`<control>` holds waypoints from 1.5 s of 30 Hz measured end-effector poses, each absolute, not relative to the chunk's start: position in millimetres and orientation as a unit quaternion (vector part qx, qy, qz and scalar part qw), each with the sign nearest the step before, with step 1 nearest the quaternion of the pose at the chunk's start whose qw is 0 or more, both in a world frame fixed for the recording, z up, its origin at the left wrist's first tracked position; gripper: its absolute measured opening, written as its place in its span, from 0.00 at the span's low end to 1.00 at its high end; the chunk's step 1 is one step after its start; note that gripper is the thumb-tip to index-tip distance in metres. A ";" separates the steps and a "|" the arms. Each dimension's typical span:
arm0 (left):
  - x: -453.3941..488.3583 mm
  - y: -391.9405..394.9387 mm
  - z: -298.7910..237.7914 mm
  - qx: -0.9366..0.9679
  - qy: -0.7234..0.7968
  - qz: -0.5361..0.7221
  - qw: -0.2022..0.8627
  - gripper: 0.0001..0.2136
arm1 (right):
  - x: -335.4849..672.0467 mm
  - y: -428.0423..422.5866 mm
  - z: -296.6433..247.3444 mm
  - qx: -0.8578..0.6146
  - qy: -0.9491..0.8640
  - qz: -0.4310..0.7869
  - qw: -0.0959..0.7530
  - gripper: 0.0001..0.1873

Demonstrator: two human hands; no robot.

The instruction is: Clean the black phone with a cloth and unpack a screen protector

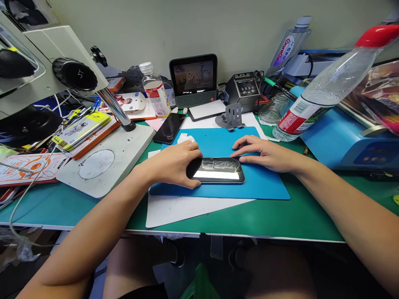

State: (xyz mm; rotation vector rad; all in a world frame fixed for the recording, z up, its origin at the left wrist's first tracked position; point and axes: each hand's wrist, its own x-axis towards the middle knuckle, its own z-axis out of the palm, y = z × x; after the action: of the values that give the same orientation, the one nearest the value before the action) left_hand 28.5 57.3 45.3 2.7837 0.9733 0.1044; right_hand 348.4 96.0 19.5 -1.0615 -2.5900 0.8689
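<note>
A smartphone (221, 170) lies sideways on a blue mat (262, 187), its dark glass reflecting bright light. My left hand (183, 164) is closed around the phone's left end, thumb at the near edge and fingers at the far edge. At the phone's far right corner rests my right hand (257, 153), fingers stretched and a little apart, holding nothing. Behind my left hand is a crumpled white tissue (185, 138). A second black phone (170, 128) lies beyond the mat's left corner. White paper (187, 209) sticks out from under the mat.
A microscope (75, 70) on a pale base (124, 153) stands left, beside stacked boxes (82, 128). At the back are a drink bottle (156, 93), a smart display (193, 79) and a soldering station (243, 91). A red-capped bottle (330, 91) and a blue machine (352, 137) stand right.
</note>
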 end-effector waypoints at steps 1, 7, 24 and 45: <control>28.8 57.2 45.4 0.939 0.329 0.035 0.095 0.24 | 348.6 96.1 19.5 -0.360 -0.879 0.295 0.105 0.20; 30.3 56.4 47.5 0.939 0.332 0.031 0.089 0.23 | 346.7 91.3 23.9 -0.366 -0.878 0.290 0.109 0.24; 14.7 73.8 47.7 0.914 0.381 0.123 0.061 0.16 | 337.3 81.0 29.8 -0.380 -0.887 0.247 0.093 0.38; -2.6 88.5 32.9 0.876 0.461 0.138 0.028 0.07 | 351.5 112.5 11.7 -0.409 -0.851 0.187 0.270 0.32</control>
State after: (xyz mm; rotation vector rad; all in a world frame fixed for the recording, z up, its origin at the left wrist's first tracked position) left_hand -2.6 88.5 32.9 2.7033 1.4237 0.4268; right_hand 351.5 112.5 11.7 -1.1018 -2.2940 0.5029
